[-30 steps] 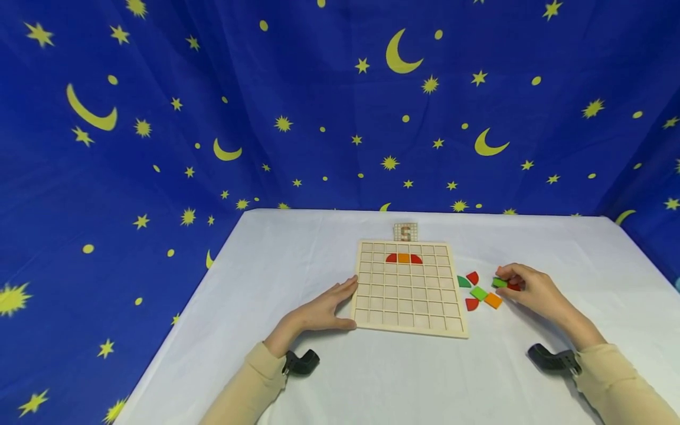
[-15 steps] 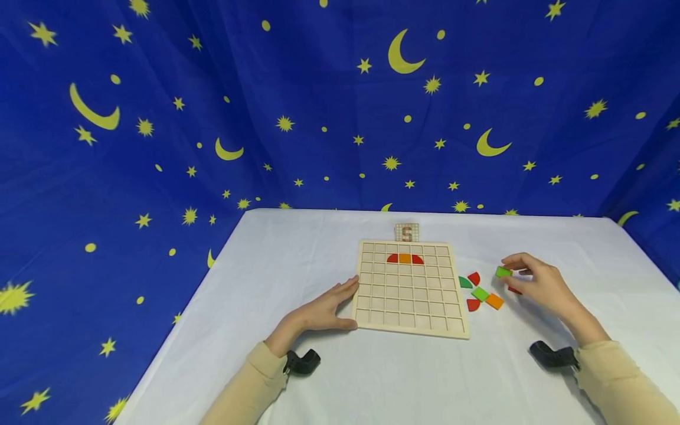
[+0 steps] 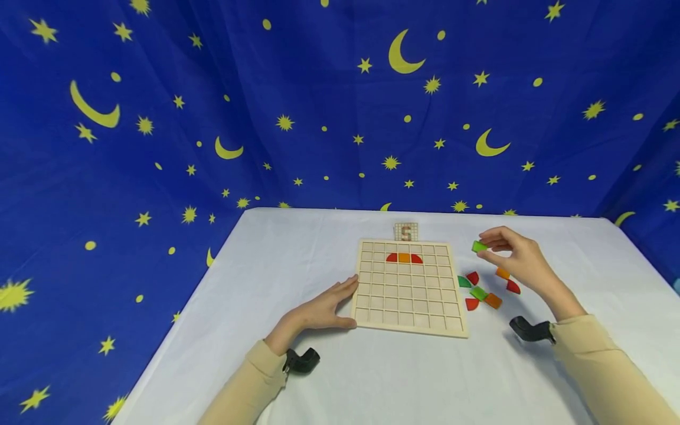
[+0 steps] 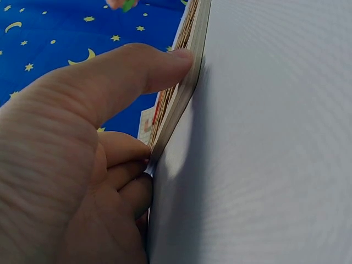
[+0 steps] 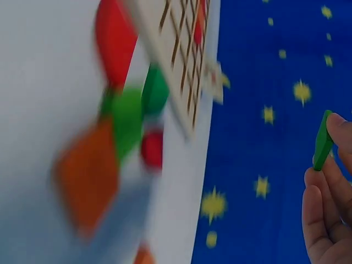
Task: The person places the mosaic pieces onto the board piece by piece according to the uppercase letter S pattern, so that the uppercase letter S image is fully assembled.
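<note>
My right hand [image 3: 517, 258] pinches a light green square tile [image 3: 479, 246] between thumb and fingertips, held up off the table. The right wrist view shows the same tile [image 5: 323, 141] edge-on. To the left lies a wooden grid board [image 3: 405, 291]. My left hand [image 3: 321, 308] rests at its left edge with thumb and fingers spread; in the left wrist view the thumb [image 4: 165, 69] touches the rim. In an upper row of the board, an orange square tile [image 3: 404, 258] sits between two red quarter-circle tiles [image 3: 391, 258].
Right of the board lie loose tiles: a green square [image 3: 479, 293], a green quarter circle [image 3: 464, 282], orange squares [image 3: 493, 301] and several red quarter circles [image 3: 513, 287]. A small pattern card [image 3: 406, 231] stands behind the board. A starry blue cloth [image 3: 340, 118] hangs behind the white table.
My right hand has lifted the light green tile from the loose tiles and carried it up and left. An orange square and a red quarter circle beneath now show. My left hand has stayed put.
</note>
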Motion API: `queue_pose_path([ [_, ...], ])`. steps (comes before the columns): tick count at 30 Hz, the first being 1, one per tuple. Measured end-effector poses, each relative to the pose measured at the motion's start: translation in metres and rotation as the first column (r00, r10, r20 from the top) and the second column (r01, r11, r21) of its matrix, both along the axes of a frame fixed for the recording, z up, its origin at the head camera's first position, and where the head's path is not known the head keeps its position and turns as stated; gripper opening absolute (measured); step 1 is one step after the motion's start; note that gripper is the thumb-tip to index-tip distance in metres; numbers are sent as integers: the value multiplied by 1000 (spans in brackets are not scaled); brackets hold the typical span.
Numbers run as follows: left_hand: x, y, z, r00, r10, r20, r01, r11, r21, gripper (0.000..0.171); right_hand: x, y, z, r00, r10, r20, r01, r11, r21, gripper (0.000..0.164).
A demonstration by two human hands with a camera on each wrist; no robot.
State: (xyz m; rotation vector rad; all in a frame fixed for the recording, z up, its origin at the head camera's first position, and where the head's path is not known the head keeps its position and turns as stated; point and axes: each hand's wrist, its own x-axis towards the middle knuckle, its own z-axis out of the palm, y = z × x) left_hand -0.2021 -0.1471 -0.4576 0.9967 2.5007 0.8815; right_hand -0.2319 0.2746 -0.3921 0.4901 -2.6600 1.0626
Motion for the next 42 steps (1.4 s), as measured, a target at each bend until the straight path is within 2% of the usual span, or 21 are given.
queue_pose_path([
  [5, 0, 0, 0, 1000, -2, 1, 2, 1000, -10, 91, -15, -41, -5, 989, 140, -42, -141, 990, -20, 31],
  [9, -1, 1, 0, 1000, -1, 3, 1, 1000, -13, 90, -23, -72, -5, 972, 234, -26, -236, 969, -72, 30],
  [12, -1, 1, 1, 1000, -4, 2, 4, 1000, -12, 90, -28, -90, -6, 960, 278, -13, -278, 955, -102, 31],
  [16, -1, 2, 2, 1000, -11, -6, 11, 1000, -14, 90, -33, -105, -5, 952, 305, -24, -306, 945, -115, 32],
  [17, -1, 2, 2, 1000, -13, -9, 13, 1000, -17, 90, -30, -109, 1, 951, 309, -15, -308, 943, -125, 32],
  [23, -1, 1, 4, 1000, -11, -8, 11, 1000, -17, 90, -35, -119, 3, 943, 332, 12, -327, 935, -141, 34],
  [26, -1, 0, 4, 1000, -6, -9, 6, 1000, -18, 90, -42, -122, -6, 936, 353, 22, -346, 927, -142, 34],
  [32, 0, -1, 3, 1000, -26, -2, 26, 1000, 9, 90, -42, -129, -25, 918, 392, 54, -387, 918, -84, 32],
  [34, 0, -1, 1, 999, -34, -22, 34, 999, 7, 89, -43, -130, -30, 915, 399, 55, -396, 916, -64, 32],
  [39, -1, -2, -1, 999, -32, -38, 31, 999, -7, 90, -45, -135, -38, 907, 410, 91, -405, 912, -69, 31],
  [42, -1, -2, 0, 1000, -21, -11, 21, 1000, -4, 89, -47, -137, -43, 898, 417, 139, -408, 909, -85, 29],
])
